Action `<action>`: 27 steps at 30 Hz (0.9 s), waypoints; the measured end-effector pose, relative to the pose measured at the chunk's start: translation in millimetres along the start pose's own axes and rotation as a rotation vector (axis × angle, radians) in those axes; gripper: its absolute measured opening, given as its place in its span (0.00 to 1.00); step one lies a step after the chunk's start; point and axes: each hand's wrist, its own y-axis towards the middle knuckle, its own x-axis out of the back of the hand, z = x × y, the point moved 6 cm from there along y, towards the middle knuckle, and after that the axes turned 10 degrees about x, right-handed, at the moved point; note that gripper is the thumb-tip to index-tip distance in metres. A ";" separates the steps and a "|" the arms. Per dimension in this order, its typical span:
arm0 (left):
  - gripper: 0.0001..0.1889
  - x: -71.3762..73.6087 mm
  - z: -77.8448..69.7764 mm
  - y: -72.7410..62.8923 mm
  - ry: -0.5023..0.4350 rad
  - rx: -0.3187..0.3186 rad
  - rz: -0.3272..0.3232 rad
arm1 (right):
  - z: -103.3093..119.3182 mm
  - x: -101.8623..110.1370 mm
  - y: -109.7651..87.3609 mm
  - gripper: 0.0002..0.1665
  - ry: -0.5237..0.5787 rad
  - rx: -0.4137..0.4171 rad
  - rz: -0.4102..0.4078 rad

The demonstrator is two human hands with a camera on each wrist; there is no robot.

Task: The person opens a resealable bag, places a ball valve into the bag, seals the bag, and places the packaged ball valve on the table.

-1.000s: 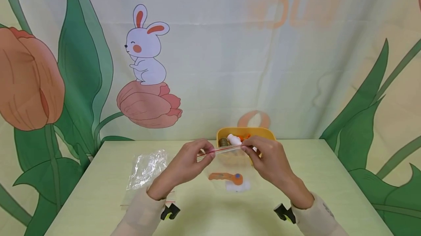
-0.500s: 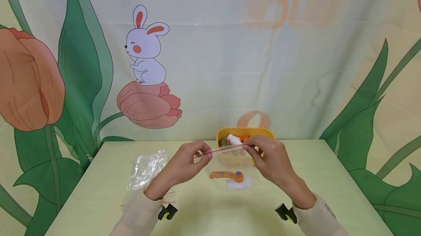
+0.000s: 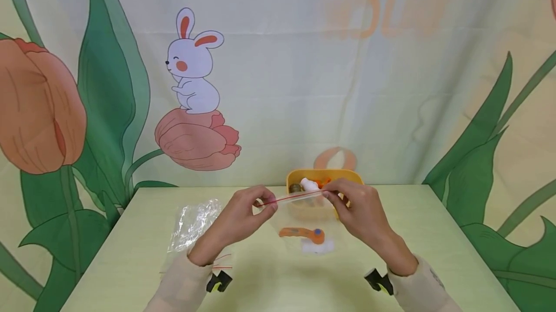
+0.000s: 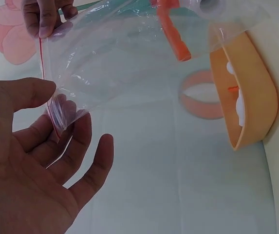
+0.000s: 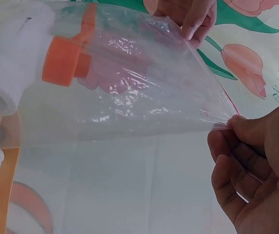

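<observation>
Between my two hands hangs a clear zip bag [image 5: 144,107] with a red line along its top edge. My left hand [image 3: 243,218] pinches the zip edge between thumb and fingers, the other fingers spread behind it in the left wrist view. At the opposite end of that edge, my right hand [image 3: 358,208] pinches the corner between thumb and forefinger. Low in the bag lies a white plastic pipe valve [image 5: 15,53] with an orange lever handle [image 3: 299,233] that has a blue dot. The handle also shows through the film in the left wrist view.
Behind the bag, against the printed curtain [image 3: 278,85], stands a yellow bin [image 3: 354,175] with white, orange and olive-brown parts inside. Several flat clear bags [image 3: 193,225] with red zip lines lie on the table [image 3: 434,234] at the left.
My left hand has slid a little left and down along the zip edge, so more red line shows between the hands. The right hand and bag have shifted slightly right.
</observation>
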 end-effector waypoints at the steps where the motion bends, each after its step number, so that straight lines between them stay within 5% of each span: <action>1: 0.02 -0.1 0.1 0.1 -0.001 0.002 0.002 | -0.3 0.3 -0.2 0.09 -0.002 -0.001 0.000; 12: 0.01 3.2 -2.5 -1.3 0.015 -0.070 -0.037 | -1.3 -0.2 -0.6 0.09 0.013 0.013 -0.011; 27: 0.02 5.4 11.5 -5.9 -0.018 -0.038 -0.005 | -1.9 4.8 0.4 0.08 -0.004 0.017 -0.011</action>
